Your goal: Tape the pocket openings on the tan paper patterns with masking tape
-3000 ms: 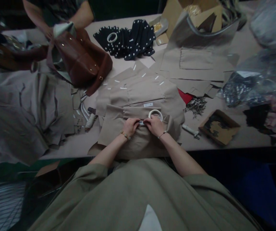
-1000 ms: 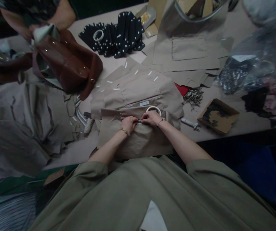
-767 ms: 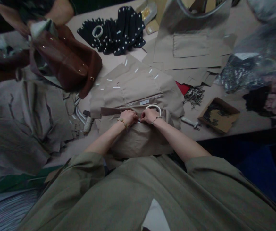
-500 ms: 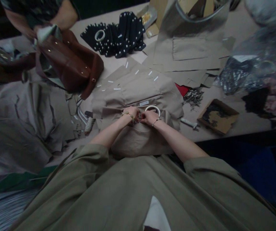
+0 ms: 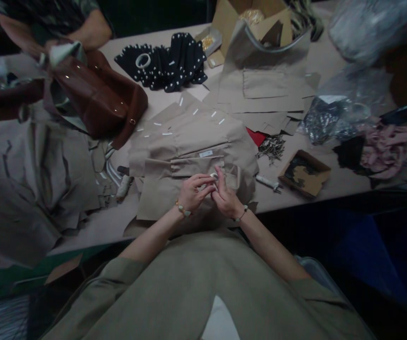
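Fingers of your left hand (image 5: 191, 194) are bent and reach across, narrowly spaced, to those of your right hand (image 5: 227, 202), whose index finger points up. Your right hand seems to hold a small pale piece (image 5: 213, 176) between the two; you may be gripping it with your left too, but I cannot tell. I take the step in hand as fine two-handed fingering of that piece over the tan cloth (image 5: 157, 193); whether your hands touch the cloth is unclear. Your next move calls for a sure pinch on the piece and cloth left unrumpled. Just beyond your hands, the cloth carries a label (image 5: 206, 153) and, farther up, white strips (image 5: 222, 121). Across the bench (image 5: 106, 218), dotted fabric (image 5: 189, 59) lies near a brown bag (image 5: 100, 97) with a co-worker's arms (image 5: 95, 30) behind it.
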Motion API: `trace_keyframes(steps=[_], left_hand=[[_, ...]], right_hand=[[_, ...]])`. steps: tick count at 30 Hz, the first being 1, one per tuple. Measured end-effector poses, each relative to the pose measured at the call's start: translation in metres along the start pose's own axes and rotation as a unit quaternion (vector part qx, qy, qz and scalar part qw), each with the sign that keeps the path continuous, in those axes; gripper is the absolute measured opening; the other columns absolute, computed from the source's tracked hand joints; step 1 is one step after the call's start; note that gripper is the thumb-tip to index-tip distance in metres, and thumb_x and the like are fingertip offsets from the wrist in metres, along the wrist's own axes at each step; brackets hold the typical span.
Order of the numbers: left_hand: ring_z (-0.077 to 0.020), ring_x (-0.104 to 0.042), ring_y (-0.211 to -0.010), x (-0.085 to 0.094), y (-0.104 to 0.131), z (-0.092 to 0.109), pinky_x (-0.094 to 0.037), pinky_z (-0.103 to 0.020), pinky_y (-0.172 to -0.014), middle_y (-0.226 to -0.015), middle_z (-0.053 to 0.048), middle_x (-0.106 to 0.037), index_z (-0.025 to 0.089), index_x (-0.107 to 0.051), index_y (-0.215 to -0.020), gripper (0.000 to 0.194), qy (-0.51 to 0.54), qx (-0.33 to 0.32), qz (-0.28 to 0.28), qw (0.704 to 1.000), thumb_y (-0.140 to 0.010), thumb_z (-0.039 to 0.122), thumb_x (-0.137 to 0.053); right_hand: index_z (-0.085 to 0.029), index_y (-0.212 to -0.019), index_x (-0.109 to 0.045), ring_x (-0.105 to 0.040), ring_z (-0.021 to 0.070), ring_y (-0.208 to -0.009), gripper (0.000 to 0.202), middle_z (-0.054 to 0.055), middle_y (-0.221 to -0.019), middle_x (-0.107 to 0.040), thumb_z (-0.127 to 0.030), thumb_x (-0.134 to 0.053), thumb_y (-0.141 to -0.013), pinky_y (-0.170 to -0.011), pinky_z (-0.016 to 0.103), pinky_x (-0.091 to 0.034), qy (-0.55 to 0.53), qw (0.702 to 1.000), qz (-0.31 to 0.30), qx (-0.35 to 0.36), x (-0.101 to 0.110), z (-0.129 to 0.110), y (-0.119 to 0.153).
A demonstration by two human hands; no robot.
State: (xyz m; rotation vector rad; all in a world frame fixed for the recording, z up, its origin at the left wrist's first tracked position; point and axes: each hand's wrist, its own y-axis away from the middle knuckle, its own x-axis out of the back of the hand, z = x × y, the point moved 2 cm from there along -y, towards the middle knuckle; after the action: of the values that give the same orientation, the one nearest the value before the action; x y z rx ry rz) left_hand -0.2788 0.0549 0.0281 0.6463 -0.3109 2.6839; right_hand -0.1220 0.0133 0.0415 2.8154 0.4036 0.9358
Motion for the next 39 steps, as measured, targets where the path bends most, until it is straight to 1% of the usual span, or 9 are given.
trace_keyframes(steps=[5,10,13,23,25,28,32,35,39], left_hand=[[-0.0171,-0.068,-0.086,0.0,0.011,0.016,-0.057,-0.03,-0.078,-0.091,-0.006,-0.074,0.02,-0.073,-0.086,0.012,-0.032,-0.013,0.023,0.999,-0.094,0.028,-0.067],[-0.0193,-0.067,-0.098,0.008,0.032,0.013,-0.056,-0.032,-0.085,-0.104,-0.008,-0.073,0.019,-0.068,-0.103,0.012,-0.095,-0.042,0.063,0.993,-0.097,0.026,-0.06],[-0.0202,-0.067,-0.106,0.005,0.04,0.012,-0.055,-0.032,-0.089,-0.116,-0.009,-0.073,0.021,-0.066,-0.12,0.024,-0.14,-0.038,0.041,0.989,-0.098,0.026,-0.059],[-0.021,-0.069,-0.086,-0.007,0.035,0.028,-0.05,-0.03,-0.074,-0.091,-0.006,-0.077,0.021,-0.074,-0.1,0.019,-0.315,0.035,-0.05,0.947,-0.098,0.025,-0.055],[-0.0205,-0.069,-0.084,-0.008,0.034,0.031,-0.05,-0.029,-0.073,-0.09,-0.006,-0.077,0.022,-0.075,-0.1,0.021,-0.315,0.042,-0.051,0.947,-0.098,0.025,-0.055],[-0.0195,-0.07,-0.086,-0.008,0.033,0.033,-0.052,-0.029,-0.08,-0.091,-0.007,-0.078,0.022,-0.077,-0.097,0.025,-0.275,0.001,-0.036,0.961,-0.099,0.024,-0.051],[-0.019,-0.072,-0.095,-0.004,0.022,0.01,-0.054,-0.03,-0.089,-0.099,-0.007,-0.079,0.022,-0.078,-0.099,0.024,-0.176,0.023,-0.029,0.984,-0.097,0.023,-0.055],[-0.0194,-0.073,-0.093,0.001,0.003,-0.028,-0.055,-0.029,-0.087,-0.1,-0.006,-0.081,0.022,-0.08,-0.1,0.019,-0.126,0.178,-0.053,0.974,-0.092,0.023,-0.062],[-0.0201,-0.072,-0.091,0.003,-0.018,-0.061,-0.054,-0.029,-0.086,-0.093,-0.003,-0.08,0.022,-0.079,-0.104,0.021,-0.103,0.282,-0.126,0.945,-0.088,0.021,-0.065]], right_hand=[[-0.013,-0.163,-0.021,-0.069,0.0221,-0.088,0.068,0.01,-0.099,-0.073,-0.022,-0.037,-0.097,-0.092,0.038,-0.052,-0.037,0.999,0.007,-0.014,-0.002,-0.002,0.007],[-0.021,-0.115,-0.065,-0.07,0.0184,-0.083,0.024,0.004,-0.088,-0.074,-0.035,-0.05,-0.102,-0.08,0.029,-0.05,-0.062,0.998,0.008,0.01,0.0,0.0,0.01],[-0.021,-0.106,-0.069,-0.07,0.0176,-0.086,0.02,0.004,-0.095,-0.076,-0.029,-0.051,-0.102,-0.079,0.026,-0.047,0.005,1.0,0.006,0.013,0.0,-0.005,0.011],[-0.025,-0.107,-0.071,-0.069,0.0194,-0.094,0.03,0.005,-0.104,-0.076,-0.037,-0.044,-0.105,-0.07,0.026,-0.042,0.206,0.976,-0.017,-0.066,0.008,-0.02,0.016],[-0.024,-0.104,-0.071,-0.068,0.0193,-0.091,0.03,0.007,-0.101,-0.075,-0.037,-0.044,-0.104,-0.071,0.026,-0.043,0.161,0.983,-0.009,-0.083,0.005,-0.014,0.014],[-0.022,-0.096,-0.068,-0.064,0.0164,-0.073,0.036,0.005,-0.083,-0.072,-0.049,-0.046,-0.101,-0.065,0.025,-0.044,-0.08,0.991,0.03,-0.103,-0.003,0.005,0.008],[-0.02,-0.098,-0.064,-0.053,0.0127,-0.055,0.049,0.002,-0.075,-0.068,-0.067,-0.051,-0.091,-0.054,0.024,-0.043,-0.327,0.923,0.145,-0.138,0.0,0.039,-0.004],[-0.02,-0.11,-0.068,-0.06,0.0155,-0.066,0.047,0.005,-0.084,-0.071,-0.06,-0.056,-0.091,-0.064,0.027,-0.05,-0.252,0.936,0.216,-0.12,0.021,0.055,-0.012],[-0.023,-0.147,-0.055,-0.061,0.0175,-0.071,0.06,0.005,-0.087,-0.07,-0.049,-0.056,-0.093,-0.068,0.03,-0.052,-0.199,0.962,0.167,-0.083,0.044,0.056,-0.022]])
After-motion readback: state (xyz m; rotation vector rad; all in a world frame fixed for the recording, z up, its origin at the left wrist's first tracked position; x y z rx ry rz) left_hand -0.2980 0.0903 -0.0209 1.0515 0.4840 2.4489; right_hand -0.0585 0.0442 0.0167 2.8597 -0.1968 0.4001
